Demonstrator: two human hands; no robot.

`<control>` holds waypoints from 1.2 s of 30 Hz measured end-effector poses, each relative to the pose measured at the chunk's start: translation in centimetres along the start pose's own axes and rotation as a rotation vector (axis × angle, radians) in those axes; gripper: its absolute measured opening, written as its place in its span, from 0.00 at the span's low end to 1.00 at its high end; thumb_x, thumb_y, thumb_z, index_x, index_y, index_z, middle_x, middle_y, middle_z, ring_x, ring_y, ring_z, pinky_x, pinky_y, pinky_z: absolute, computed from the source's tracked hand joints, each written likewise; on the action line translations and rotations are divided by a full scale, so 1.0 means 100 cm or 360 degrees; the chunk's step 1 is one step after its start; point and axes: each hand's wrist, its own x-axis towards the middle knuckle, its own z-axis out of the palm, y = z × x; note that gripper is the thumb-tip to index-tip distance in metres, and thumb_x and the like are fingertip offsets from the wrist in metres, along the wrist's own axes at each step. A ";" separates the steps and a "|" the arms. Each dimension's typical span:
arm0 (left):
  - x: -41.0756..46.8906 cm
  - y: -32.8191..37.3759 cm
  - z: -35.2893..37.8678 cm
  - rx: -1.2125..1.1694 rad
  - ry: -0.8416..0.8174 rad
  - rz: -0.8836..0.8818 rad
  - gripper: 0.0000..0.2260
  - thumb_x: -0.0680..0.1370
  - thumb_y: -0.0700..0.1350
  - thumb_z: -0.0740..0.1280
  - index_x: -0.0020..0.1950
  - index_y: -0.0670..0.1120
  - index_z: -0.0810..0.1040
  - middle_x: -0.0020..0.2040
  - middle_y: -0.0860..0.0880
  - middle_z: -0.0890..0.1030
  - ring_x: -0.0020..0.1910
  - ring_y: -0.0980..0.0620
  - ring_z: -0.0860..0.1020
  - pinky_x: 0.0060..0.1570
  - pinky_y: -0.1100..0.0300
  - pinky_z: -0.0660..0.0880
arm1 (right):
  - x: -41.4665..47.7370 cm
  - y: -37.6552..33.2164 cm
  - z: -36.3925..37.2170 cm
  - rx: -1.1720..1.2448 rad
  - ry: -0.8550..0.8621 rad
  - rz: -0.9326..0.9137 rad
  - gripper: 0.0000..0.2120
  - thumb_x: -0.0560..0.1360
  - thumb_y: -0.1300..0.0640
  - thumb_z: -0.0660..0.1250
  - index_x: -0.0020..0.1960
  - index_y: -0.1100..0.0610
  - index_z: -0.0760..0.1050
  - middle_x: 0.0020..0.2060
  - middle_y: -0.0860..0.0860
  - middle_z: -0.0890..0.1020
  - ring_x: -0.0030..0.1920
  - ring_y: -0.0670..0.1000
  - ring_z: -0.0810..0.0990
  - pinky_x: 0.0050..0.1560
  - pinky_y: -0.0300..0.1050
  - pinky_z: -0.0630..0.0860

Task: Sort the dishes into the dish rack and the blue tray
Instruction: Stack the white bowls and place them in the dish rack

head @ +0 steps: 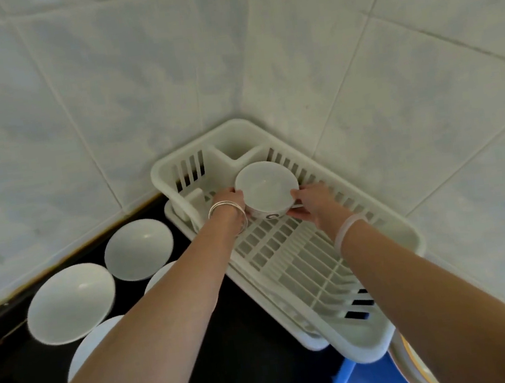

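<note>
A white cup [266, 189] with dark lettering on its side sits upright at the far end of the white plastic dish rack [303, 268]. My left hand [229, 199] holds the cup's left side. My right hand [312, 201] grips it on the right, at what looks like its handle. Several white bowls lie on the black counter to the left, one [138, 249] nearest the rack and another [70, 303] in front of it. A corner of the blue tray [366, 382] shows at the bottom edge.
The rack stands in a corner of grey tiled walls [392, 92]. A cutlery compartment [235, 143] is at its far end. The rim of a dish [410, 366] pokes out beside the blue tray, under my right arm.
</note>
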 end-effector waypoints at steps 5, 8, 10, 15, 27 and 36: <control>0.010 -0.007 0.002 0.0030 0.0027 0.0022 0.14 0.78 0.35 0.56 0.62 0.38 0.73 0.37 0.44 0.72 0.31 0.47 0.72 0.54 0.39 0.76 | 0.009 0.005 0.004 0.0010 0.0036 0.0050 0.17 0.79 0.57 0.62 0.65 0.63 0.70 0.59 0.59 0.76 0.55 0.59 0.78 0.52 0.53 0.80; 0.013 -0.009 0.002 0.0071 0.0040 0.0036 0.14 0.78 0.36 0.56 0.61 0.37 0.74 0.34 0.45 0.72 0.31 0.47 0.72 0.53 0.38 0.76 | 0.009 0.005 0.004 0.0001 0.0023 0.0053 0.17 0.80 0.54 0.60 0.65 0.62 0.69 0.58 0.59 0.76 0.50 0.57 0.78 0.50 0.52 0.79; 0.014 -0.009 0.002 0.0081 0.0036 0.0028 0.14 0.77 0.36 0.56 0.60 0.37 0.74 0.36 0.43 0.74 0.32 0.47 0.73 0.53 0.38 0.76 | 0.006 0.005 0.004 0.0020 -0.0017 0.0048 0.17 0.80 0.52 0.59 0.64 0.60 0.68 0.54 0.57 0.75 0.48 0.56 0.76 0.47 0.50 0.78; 0.008 -0.004 -0.002 0.0070 -0.0008 -0.0008 0.15 0.76 0.38 0.58 0.60 0.36 0.73 0.42 0.40 0.77 0.45 0.43 0.75 0.58 0.41 0.74 | -0.007 0.003 0.005 -0.0043 -0.0022 0.0095 0.16 0.80 0.48 0.57 0.62 0.57 0.68 0.54 0.57 0.76 0.44 0.55 0.77 0.44 0.49 0.77; -0.083 0.016 -0.046 0.0265 -0.0026 0.0421 0.13 0.78 0.44 0.59 0.54 0.39 0.78 0.33 0.46 0.75 0.31 0.50 0.72 0.33 0.61 0.68 | -0.092 -0.006 0.010 -0.0692 -0.0017 -0.0595 0.21 0.80 0.47 0.53 0.67 0.57 0.70 0.62 0.55 0.77 0.59 0.57 0.76 0.61 0.57 0.73; -0.183 -0.036 -0.135 0.0463 0.0311 0.0684 0.14 0.77 0.45 0.62 0.62 0.47 0.76 0.60 0.48 0.79 0.58 0.52 0.76 0.56 0.63 0.69 | -0.190 0.059 0.059 -0.0771 -0.0316 -0.0665 0.10 0.79 0.49 0.55 0.50 0.49 0.75 0.48 0.52 0.81 0.48 0.55 0.80 0.55 0.57 0.76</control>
